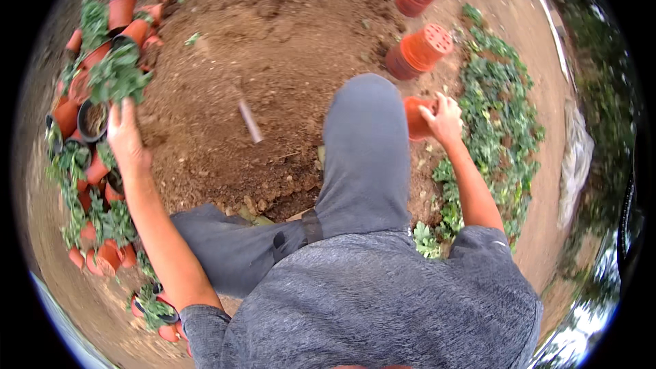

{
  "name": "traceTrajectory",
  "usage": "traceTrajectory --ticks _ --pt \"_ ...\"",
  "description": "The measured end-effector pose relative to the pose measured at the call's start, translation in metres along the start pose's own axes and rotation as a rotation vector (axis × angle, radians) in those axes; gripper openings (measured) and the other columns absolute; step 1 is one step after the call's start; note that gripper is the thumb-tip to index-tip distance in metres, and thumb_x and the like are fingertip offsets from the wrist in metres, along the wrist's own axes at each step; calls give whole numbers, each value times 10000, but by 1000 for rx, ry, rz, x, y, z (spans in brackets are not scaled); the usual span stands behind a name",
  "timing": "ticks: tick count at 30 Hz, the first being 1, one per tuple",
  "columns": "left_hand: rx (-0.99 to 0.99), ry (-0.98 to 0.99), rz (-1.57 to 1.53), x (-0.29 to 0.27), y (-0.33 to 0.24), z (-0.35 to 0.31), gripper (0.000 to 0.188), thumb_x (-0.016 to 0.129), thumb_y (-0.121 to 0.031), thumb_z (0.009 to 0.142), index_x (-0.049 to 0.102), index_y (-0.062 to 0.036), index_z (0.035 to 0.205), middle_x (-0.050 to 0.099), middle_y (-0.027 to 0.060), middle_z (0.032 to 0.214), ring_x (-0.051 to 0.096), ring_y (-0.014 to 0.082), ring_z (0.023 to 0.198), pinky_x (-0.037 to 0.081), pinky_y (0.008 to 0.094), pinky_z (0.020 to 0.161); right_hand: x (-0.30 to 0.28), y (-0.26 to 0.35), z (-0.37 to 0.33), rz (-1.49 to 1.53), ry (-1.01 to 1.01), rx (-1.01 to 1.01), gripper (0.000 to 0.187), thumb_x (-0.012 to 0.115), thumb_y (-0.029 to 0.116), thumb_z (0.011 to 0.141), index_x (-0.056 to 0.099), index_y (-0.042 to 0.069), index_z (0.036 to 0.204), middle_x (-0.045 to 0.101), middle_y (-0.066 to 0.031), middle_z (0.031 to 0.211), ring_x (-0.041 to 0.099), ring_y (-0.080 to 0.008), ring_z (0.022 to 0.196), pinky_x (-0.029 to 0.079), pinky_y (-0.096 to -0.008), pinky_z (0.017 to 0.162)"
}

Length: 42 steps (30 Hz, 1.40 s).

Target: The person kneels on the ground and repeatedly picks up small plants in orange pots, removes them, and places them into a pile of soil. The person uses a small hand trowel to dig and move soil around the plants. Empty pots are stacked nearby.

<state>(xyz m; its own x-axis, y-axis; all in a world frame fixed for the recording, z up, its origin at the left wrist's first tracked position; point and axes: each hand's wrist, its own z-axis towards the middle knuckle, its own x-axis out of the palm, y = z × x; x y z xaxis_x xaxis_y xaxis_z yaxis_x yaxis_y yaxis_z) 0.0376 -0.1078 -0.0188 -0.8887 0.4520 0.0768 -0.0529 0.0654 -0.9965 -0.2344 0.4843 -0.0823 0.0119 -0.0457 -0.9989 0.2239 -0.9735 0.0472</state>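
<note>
On the left, my left hand [128, 138] reaches with its fingers stretched to the lower edge of a leafy green plant [119, 74]. I cannot tell whether the fingertips touch the leaves. Just beside them is a black-rimmed pot [93, 120] with soil in it. To the right of my knee, my right hand [445, 120] grips an empty-looking orange plastic pot [417, 119] by its side, thumb and fingers around it; the pot's inside is hidden.
Tipped-over orange pots [121, 11] with plants crowd the left. Stacks of nested orange pots [418, 52] lie at the front right, near a long bed of leafy plants [502, 102]. A pale stick-like piece [250, 121] lies on the brown soil [260, 41].
</note>
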Motion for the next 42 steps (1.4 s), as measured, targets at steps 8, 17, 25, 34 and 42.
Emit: traceTrajectory --ticks 8,17,25,34,42 --pt "395 266 615 72 -11 -55 283 654 -247 867 624 -16 1027 659 191 949 642 353 875 502 409 769 -130 233 29 889 97 -639 574 664 85 849 451 77 1382 582 -128 1224 602 -221 1039 515 -322 861" --pt "435 675 737 79 -1 -72 396 710 -373 795 607 -108 1070 651 121 897 643 340 912 498 467 776 -112 373 12 787 386 -1008 270 683 43 826 619 28 1089 647 -80 969 613 -160 898 483 -280 791" --pt "360 524 836 -30 -39 -53 492 688 -377 816 587 -70 1186 641 166 1044 623 329 996 491 423 859 -122 132 134 504 -265 -737 398 647 230 885 535 47 1220 615 -124 1122 613 -231 953 498 -344 785" --pt "-544 -203 1332 -290 147 -96 577 678 -328 818 450 -137 1313 619 210 1152 622 388 1035 505 490 867 -49 -173 86 154 -206 330 644 623 433 899 434 61 1389 591 -184 1239 634 -340 1023 522 -427 796" --pt "-458 -490 1451 -346 195 -101 468 673 -199 818 509 -164 1255 578 190 1139 641 383 958 530 469 812 -18 -74 21 654 143 462 601 603 414 917 450 56 1375 605 -157 1218 644 -305 1014 527 -394 772"
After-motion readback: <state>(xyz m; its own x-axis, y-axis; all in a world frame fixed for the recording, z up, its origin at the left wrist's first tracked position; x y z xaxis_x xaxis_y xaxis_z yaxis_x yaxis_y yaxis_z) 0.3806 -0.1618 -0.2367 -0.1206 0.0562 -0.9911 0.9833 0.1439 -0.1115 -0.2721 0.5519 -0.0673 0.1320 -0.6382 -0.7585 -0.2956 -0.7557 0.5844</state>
